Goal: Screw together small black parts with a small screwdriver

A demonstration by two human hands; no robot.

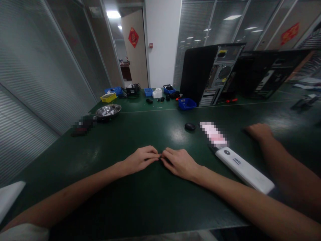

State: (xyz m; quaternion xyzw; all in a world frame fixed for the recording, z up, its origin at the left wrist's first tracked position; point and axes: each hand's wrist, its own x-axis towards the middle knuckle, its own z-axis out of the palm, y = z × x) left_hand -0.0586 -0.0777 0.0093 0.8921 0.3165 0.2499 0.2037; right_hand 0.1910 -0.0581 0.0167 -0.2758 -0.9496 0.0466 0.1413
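Observation:
My left hand (142,159) and my right hand (179,163) meet fingertip to fingertip over the middle of the green table (140,207). Both are closed in a pinch. A tiny dark thing (159,156) shows between the fingertips, too small to name and mostly hidden by them. Forward and right of my hands lies a black computer mouse (190,127). A white handheld device (244,169) with a dark round spot rests to the right of my right hand, its far end blurred out.
Another person's hand (259,131) rests at the right. A metal bowl (108,111) holding small pieces stands back left. Behind are a yellow tray (108,97), a blue bin (187,104) and a black computer tower (198,73). A white object (11,197) juts in at left.

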